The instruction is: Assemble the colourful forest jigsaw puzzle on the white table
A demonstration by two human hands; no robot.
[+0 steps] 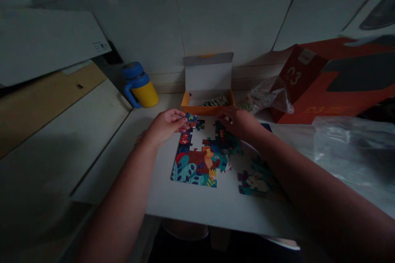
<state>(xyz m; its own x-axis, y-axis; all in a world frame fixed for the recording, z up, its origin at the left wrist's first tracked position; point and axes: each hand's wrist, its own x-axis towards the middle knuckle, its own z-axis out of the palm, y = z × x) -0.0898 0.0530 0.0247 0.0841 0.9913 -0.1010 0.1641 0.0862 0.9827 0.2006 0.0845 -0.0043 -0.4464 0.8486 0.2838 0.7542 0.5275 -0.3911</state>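
A partly joined colourful jigsaw puzzle (pixel 199 160) lies on a white table (pixel 197 205). My left hand (pixel 165 125) pinches a small blue puzzle piece (pixel 190 117) at the puzzle's top left corner. My right hand (pixel 239 122) rests curled over the puzzle's upper right part; what its fingers hold is hidden. A separate joined patch showing a white rabbit (pixel 257 181) lies to the right, partly under my right forearm.
An open orange box (pixel 207 109) with loose pieces stands just behind the puzzle. A blue and yellow mug (pixel 140 86) sits at back left. Clear plastic bags (pixel 265 96) and a big orange-red carton (pixel 333 82) fill the right side.
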